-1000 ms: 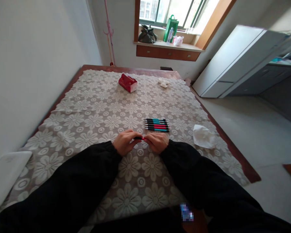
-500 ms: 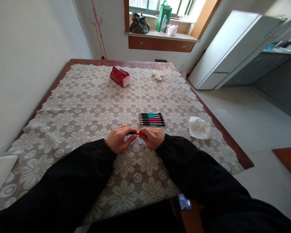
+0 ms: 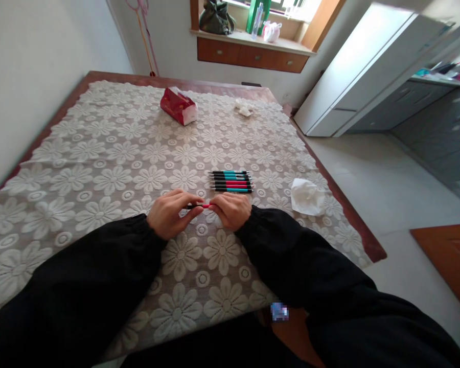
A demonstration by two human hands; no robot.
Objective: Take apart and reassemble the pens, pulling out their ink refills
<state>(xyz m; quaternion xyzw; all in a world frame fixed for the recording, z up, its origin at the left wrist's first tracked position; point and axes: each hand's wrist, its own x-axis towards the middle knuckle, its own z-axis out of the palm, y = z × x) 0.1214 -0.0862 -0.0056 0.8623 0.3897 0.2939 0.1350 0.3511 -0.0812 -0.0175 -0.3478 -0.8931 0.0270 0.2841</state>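
place: home | white fridge point(image 3: 352, 66) | grey cabinets point(image 3: 400, 105) | floral tablecloth point(image 3: 222, 135) | windowsill point(image 3: 243, 39)

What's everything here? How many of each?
Held pen: one, black and red, centre
Other pens: several, black with teal or red, beyond held pen
Tablecloth: one, grey, pale flowers, on brown table
Tissue packet: one, red, far side
Crumpled tissue: one, white, right of pens
Crumpled bits: count unclear, whitish, far side
Bags: three, dark, green, whitish, windowsill
Bottle: one, clear, windowsill
Fridge: one, white, right
Left hand: one, black-sleeved, on held pen's black part
Right hand: one, black-sleeved, on its red part
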